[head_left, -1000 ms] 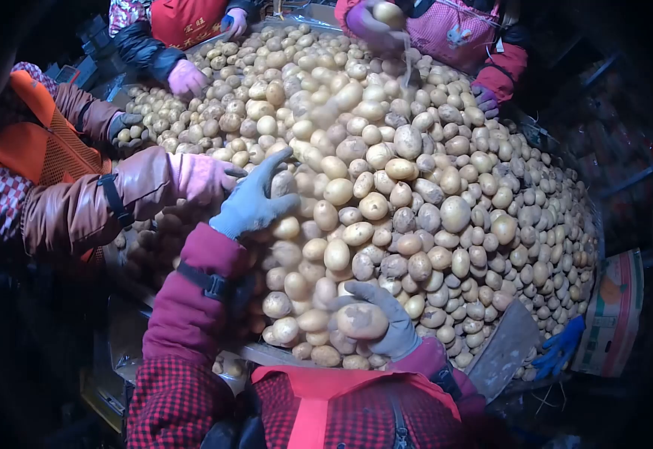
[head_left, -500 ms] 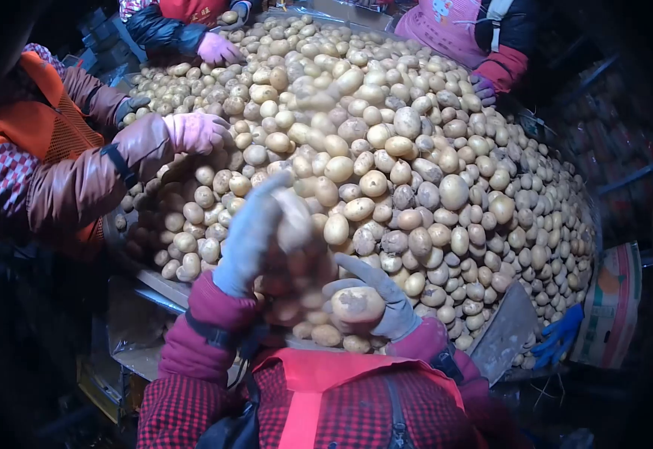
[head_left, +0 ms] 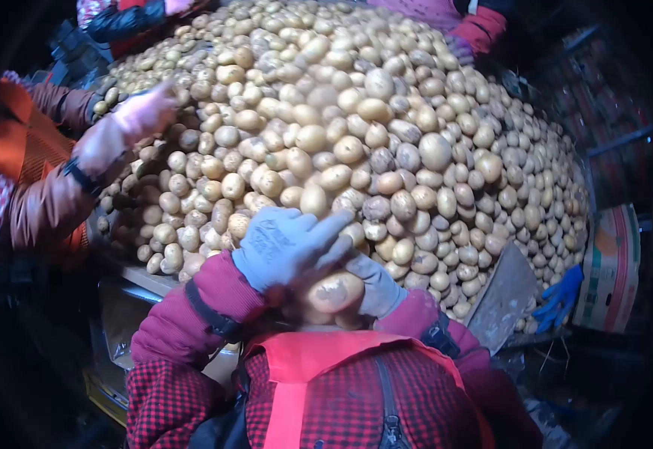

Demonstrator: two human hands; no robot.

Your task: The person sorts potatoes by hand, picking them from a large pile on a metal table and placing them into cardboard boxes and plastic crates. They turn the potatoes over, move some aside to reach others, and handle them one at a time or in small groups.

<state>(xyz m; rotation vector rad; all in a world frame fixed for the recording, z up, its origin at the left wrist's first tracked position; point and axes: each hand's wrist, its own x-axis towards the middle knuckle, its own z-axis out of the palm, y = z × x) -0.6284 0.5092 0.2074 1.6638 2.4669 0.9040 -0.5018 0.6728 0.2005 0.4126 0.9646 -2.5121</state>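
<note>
A large heap of potatoes (head_left: 416, 179) fills the table in front of me. My left hand (head_left: 285, 245), in a grey-blue glove, reaches over a potato (head_left: 336, 292) with a brownish patch, close to my chest; its fingers are slightly blurred and spread toward the right. My right hand (head_left: 375, 286), gloved alike, is wrapped round the right side of that same potato. The fingertips of both hands nearly meet above it. Whether anything lies under my left palm is hidden.
A co-worker in an orange vest (head_left: 19, 150) reaches over the heap at left, and others stand at the far side. A grey board (head_left: 502, 299), a blue glove (head_left: 558, 299) and a cardboard box (head_left: 607, 269) are at right.
My left hand has come down and right, to the potato in my right hand; the pale potato it held no longer shows. The view has shifted slightly. The left co-worker's pink glove has lifted.
</note>
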